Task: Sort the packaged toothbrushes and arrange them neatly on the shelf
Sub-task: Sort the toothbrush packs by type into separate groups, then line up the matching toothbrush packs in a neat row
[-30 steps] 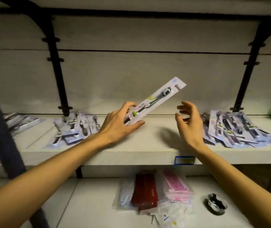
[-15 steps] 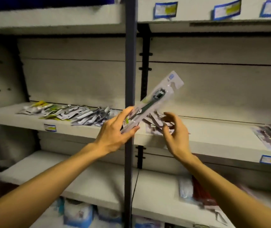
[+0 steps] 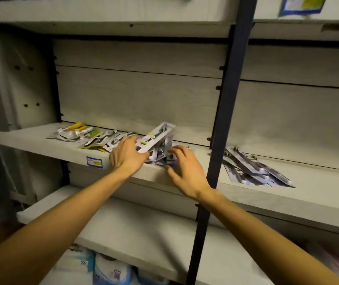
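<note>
1. Left hand (image 3: pixel 127 156) holds one packaged toothbrush (image 3: pixel 154 138) by its lower end; I see the fingers curled over the top of the card and the thumb under it, so it is a pinch; the pack is tilted, its far end raised above the shelf (image 3: pixel 41 140).
2. Under and beside this pack lies a loose heap of packs (image 3: pixel 162 154) on the same shelf, close to the front edge — the held pack seems to touch the heap, but blur does not let me be sure.
3. Right hand (image 3: pixel 185 171) is over the right side of the heap; the fingers are spread and a little bent, the fingertips at the packs; I cannot tell if they really press on them; it grips nothing.
4. More packs (image 3: pixel 94 138) lie in a row to the left on the shelf, some with yellow and green colour.
5. A dark upright post (image 3: pixel 224 112) stands just right of my right hand; past it, another pile (image 3: pixel 250 169) lies on the next shelf section — well apart from the heap.
6. A blue price label (image 3: pixel 94 162) sits on the shelf front edge, left of the left wrist.
</note>
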### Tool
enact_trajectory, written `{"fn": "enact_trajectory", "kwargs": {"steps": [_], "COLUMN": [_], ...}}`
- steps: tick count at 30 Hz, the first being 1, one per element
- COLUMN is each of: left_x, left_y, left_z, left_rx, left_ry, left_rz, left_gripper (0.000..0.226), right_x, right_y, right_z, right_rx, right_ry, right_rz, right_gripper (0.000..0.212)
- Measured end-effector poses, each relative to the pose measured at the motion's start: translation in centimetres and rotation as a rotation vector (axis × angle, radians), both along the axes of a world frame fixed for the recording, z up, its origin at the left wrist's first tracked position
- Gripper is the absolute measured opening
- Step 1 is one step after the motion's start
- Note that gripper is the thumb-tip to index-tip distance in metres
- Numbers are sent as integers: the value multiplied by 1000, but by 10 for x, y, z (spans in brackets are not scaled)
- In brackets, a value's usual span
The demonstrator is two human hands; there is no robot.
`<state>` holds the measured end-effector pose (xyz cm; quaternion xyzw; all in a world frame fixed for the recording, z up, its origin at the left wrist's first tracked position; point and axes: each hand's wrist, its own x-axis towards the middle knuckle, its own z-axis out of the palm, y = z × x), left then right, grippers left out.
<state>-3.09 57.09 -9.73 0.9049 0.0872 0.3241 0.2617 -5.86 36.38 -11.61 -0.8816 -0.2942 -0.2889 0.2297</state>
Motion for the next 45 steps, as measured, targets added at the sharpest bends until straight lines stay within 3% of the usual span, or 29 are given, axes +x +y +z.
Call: {"fn": "enact_trajectory", "kwargs": {"steps": [6, 11, 19, 25, 29, 34, 39, 45], "left_x": [53, 82, 83, 62, 44, 2, -35, -66], "left_y": [9, 12, 21, 17, 10, -19, -59, -127], "left_z": [26, 13, 16, 19, 16, 1, -4, 4], "left_rx": [245, 344, 263, 330, 403, 458, 529, 541], "left_ry": [16, 75, 80, -66, -193, -304, -365, -338], "left_rz": [37, -13, -118, -250, -419, -592, -758, -920], "left_gripper": [49, 67, 64, 46, 30, 22, 20, 19], "right_x": [66, 89, 89, 60, 25, -39, -91, -135], "right_y": [26, 33, 35, 29, 14, 3, -52, -142], "right_z": [4, -5, -3, 1, -7, -18, -7, 8], "right_rx": [41, 187, 138, 125, 144, 67, 73, 54], "right_ry": [114, 167, 308, 123, 146, 171, 77, 17], "right_rz": [-217, -319, -355, -300, -316, -187, -345, -589], "right_gripper": [46, 48, 51, 48, 52, 45, 27, 23]}}
